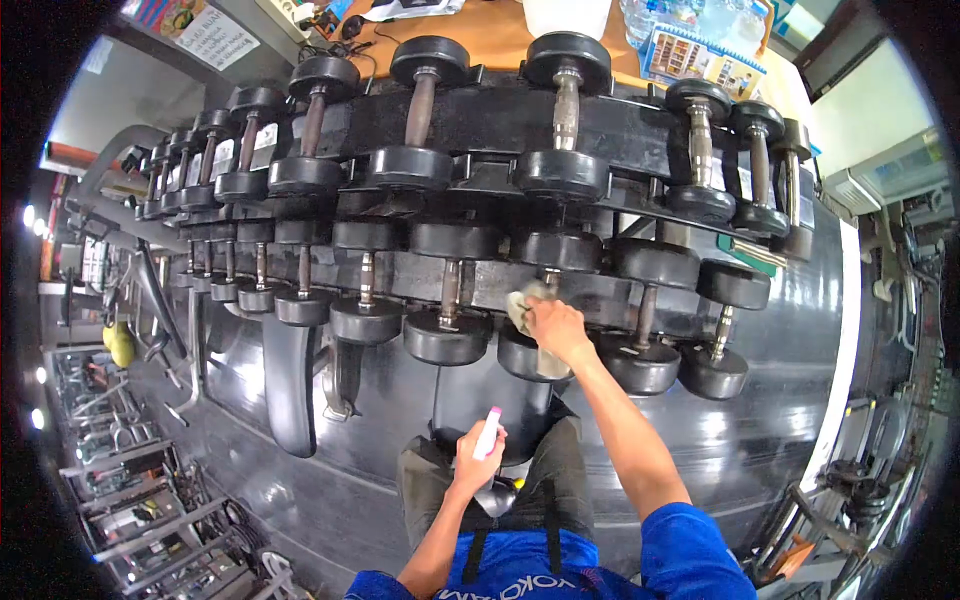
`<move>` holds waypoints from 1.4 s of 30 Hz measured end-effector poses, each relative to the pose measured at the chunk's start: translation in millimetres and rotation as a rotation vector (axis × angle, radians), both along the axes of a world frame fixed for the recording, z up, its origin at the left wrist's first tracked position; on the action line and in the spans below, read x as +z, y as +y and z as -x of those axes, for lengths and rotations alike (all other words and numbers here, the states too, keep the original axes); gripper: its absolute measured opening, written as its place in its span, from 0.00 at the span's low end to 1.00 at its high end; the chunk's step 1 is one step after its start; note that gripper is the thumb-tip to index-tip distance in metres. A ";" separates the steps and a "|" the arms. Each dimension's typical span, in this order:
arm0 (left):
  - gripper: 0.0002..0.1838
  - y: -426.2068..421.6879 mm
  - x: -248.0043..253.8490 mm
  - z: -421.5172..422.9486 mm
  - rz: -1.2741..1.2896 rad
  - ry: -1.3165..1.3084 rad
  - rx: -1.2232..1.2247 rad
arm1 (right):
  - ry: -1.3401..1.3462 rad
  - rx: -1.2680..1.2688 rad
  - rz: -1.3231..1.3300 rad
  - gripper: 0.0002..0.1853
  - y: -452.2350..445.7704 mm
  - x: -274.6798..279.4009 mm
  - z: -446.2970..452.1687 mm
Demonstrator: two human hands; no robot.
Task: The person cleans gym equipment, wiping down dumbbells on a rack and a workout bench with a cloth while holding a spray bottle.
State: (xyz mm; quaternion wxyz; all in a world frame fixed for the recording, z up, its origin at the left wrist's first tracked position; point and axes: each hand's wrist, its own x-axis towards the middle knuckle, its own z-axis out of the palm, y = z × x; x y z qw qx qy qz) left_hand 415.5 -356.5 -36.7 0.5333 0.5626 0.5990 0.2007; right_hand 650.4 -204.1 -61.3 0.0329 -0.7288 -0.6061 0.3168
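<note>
My right hand [556, 326] is closed on a pale rag [519, 311], pressed against the handle area of a black dumbbell [560, 252] on the lower tier of the rack. Part of the rag hangs over that dumbbell's near head, and my fingers hide most of its handle. Lower down, in front of my lap, my left hand [474, 464] is wrapped round a spray bottle [488, 436] with a white top and pink nozzle tip. The bottle's body shows only partly below the hand. A neighbouring dumbbell [451, 290] lies just left of the rag.
On the upper tier stand several more dumbbells [566, 110]. Behind the rack, a wooden table [490, 22] holds a white container [566, 14], a calendar [700, 62] and plastic bottles. A padded bench [288, 385] stands left of my legs, with gym machines along both sides.
</note>
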 end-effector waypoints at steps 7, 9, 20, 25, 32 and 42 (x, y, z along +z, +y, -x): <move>0.05 14.4 -8.6 35.4 -0.083 -0.033 -0.102 | -0.052 -0.127 0.087 0.14 -16.5 -18.1 20.9; 0.06 21.5 -13.4 43.9 -0.119 -0.065 -0.137 | 0.065 -0.366 -0.009 0.16 -39.2 5.2 9.4; 0.11 53.1 -30.2 19.1 -0.168 -0.082 -0.245 | 0.212 -1.107 -0.504 0.13 -204.0 -0.7 21.9; 0.10 58.4 -31.3 2.0 -0.164 -0.127 -0.335 | 0.341 -1.168 -0.701 0.13 -225.9 -2.0 36.8; 0.07 50.1 -26.2 14.0 -0.235 -0.118 -0.216 | 0.008 -0.560 -0.840 0.21 -157.1 -12.4 83.5; 0.03 -8.2 -82.9 97.2 -0.168 -0.057 -0.119 | -0.132 -0.158 -0.650 0.23 -124.4 -49.0 93.8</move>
